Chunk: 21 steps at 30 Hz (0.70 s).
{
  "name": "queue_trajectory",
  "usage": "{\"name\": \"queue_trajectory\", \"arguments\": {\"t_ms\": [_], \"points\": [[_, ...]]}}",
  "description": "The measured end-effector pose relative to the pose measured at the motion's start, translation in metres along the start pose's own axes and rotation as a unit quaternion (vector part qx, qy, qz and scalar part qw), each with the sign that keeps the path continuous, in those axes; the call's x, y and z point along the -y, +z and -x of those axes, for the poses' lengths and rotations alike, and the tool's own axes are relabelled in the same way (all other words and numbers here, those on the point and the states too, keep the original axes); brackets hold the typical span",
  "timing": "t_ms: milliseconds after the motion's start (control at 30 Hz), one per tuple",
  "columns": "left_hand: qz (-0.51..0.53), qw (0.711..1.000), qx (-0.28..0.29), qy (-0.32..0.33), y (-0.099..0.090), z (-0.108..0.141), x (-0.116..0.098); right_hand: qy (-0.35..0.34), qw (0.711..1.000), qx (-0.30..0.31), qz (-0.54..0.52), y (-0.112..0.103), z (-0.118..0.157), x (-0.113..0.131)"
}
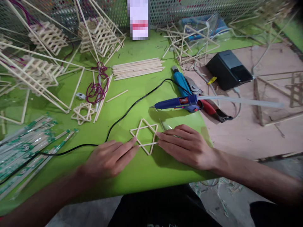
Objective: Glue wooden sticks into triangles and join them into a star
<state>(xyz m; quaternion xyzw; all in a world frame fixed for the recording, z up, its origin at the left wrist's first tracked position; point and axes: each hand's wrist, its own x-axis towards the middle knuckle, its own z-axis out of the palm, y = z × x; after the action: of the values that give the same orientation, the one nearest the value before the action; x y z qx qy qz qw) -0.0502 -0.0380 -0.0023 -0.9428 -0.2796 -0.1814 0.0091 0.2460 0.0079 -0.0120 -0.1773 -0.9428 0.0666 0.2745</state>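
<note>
On the green tabletop [132, 171] a six-pointed star of thin wooden sticks [144, 127] lies flat between my hands. My left hand [112, 157] grips its lower left side, fingertips pressed to the sticks. From the other side, the fingers of my right hand [188, 146] close on the lower right corner. My thumbs are mostly hidden. Just beyond the star rests a blue glue gun [175, 102], its nozzle pointing left and a clear glue stick in its back. A small, thicker stick star [82, 113] sits farther left.
Wrapped chopsticks [30, 148] are spread at the left, below stacked stick frames [99, 36] and purple string [99, 90]. A row of bare sticks [138, 68] lies at the back. Red-handled cutters [213, 110] and a black box [220, 74] stand right. A black cord [136, 104] crosses the table.
</note>
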Motion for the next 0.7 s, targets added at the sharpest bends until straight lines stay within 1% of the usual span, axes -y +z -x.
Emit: {"name": "queue_trajectory", "arguments": {"t_ms": [700], "points": [[0.000,1.000,0.005,-0.002,0.0016,0.0025,0.0006,-0.015,1.000,0.003,0.013,-0.0004,-0.0018,0.0024]]}}
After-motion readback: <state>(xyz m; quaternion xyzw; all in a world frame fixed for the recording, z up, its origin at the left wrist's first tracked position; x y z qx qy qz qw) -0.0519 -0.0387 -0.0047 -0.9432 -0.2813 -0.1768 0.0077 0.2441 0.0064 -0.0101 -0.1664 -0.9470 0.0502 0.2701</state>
